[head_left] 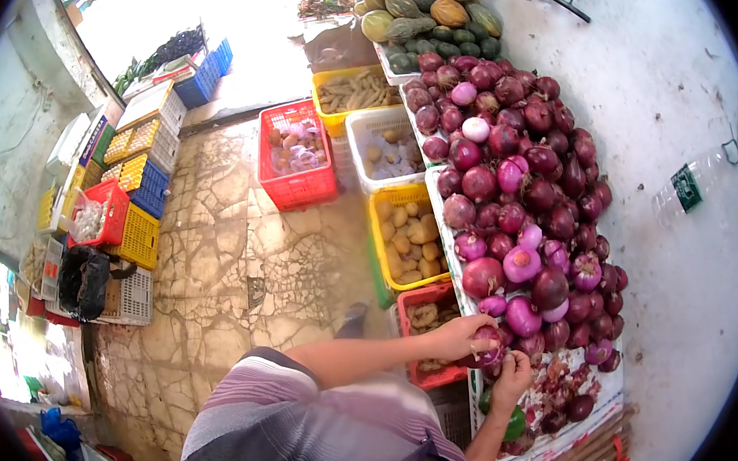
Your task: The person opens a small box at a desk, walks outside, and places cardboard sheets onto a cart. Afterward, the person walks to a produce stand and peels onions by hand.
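My left hand (462, 337) is wrapped round a red onion (488, 353) at the near-left edge of the onion heap. My right hand (512, 379) has its fingers pinched against the same onion from the lower right; whether loose skin is between them I cannot tell. Right beside the hands lies the big heap of red onions (548, 190), some of them brighter purple where the dry outer skin is off. Bits of loose onion skin (559, 384) lie on the display by my right hand, and a green vegetable (514, 424) shows by my right forearm.
Below the display stand crates: yellow with potatoes (410, 240), red with ginger-like roots (428, 317), white (359, 158) and red (300, 184). Squash and melons (425, 9) pile up at the far end. A white wall (686, 292) borders the right; stacked crates (139, 231) line the left.
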Motion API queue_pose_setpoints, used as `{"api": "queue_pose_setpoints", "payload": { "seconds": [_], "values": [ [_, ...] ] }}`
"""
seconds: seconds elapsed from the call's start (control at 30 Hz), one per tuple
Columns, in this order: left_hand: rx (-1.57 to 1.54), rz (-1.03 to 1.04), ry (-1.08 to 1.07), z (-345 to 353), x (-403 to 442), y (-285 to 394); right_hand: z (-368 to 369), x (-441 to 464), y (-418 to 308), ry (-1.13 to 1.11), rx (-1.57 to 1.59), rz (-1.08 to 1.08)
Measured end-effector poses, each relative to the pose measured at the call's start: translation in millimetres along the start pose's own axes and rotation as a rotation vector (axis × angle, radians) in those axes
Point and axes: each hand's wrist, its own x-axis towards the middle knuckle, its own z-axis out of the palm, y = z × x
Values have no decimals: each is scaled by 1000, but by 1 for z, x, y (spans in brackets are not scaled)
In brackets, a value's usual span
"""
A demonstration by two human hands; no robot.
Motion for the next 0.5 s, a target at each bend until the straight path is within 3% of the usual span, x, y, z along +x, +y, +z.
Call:
{"api": "queue_pose_setpoints", "payload": {
  "seconds": [0.17, 0.3, 0.37, 0.43, 0.5],
  "values": [
    [-447, -175, -182, -11, 1, 7, -20, -1, -5, -10, -103, -19],
    [-490, -238, -97, -17, 0, 20, -35, -4, -2, 72, 2, 25],
    [-387, -174, -66, -19, 6, 9, -48, -6, -1, 140, -32, -18],
    [-724, -221, -46, -13, 8, 6, -66, -9, -6, 230, -66, -5],
    [-849, -304, -47, -13, 8, 9, -85, -11, -19, 363, -236, 62]
  ]
}}
